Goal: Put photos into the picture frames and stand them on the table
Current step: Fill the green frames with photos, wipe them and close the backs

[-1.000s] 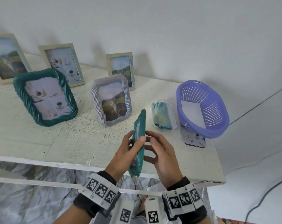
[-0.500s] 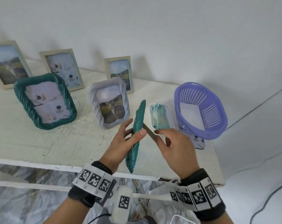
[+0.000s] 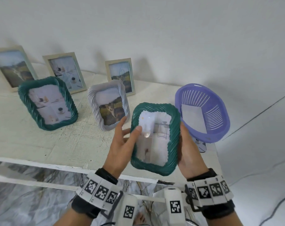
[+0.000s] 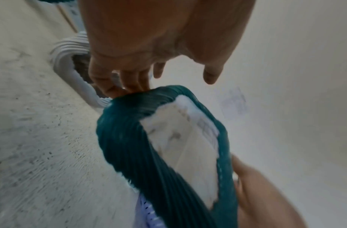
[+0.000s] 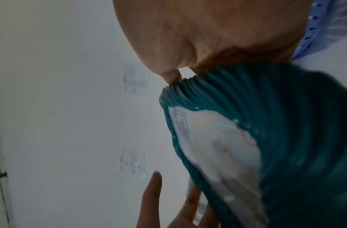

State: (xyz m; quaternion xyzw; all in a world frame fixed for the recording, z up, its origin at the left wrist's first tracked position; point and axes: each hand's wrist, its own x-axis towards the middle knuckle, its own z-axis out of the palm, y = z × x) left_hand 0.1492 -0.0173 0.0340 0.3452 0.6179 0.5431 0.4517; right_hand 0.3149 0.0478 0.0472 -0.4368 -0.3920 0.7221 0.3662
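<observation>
I hold a green ribbed frame (image 3: 172,136) above the table's front edge, its face turned toward me, with a pale photo (image 3: 156,144) behind the glass. My right hand (image 3: 186,147) grips its right side, thumb along the rim and fingers hidden behind. My left hand (image 3: 125,133) is at the left side with straight fingers touching the rim. In the left wrist view its thumb hangs clear above the green frame (image 4: 129,146). The right wrist view shows my thumb on the green frame's (image 5: 285,123) top corner.
On the white table (image 3: 40,144) stand a larger green frame (image 3: 48,103), a white ribbed frame (image 3: 108,105) and three beige frames at the wall (image 3: 12,67) (image 3: 65,70) (image 3: 120,75), all with photos. A purple basket (image 3: 217,111) holding a sheet sits at the right.
The green frame has turned from edge-on to face toward me. My right hand moved from its back to its right side, and the left thumb came off the frame.
</observation>
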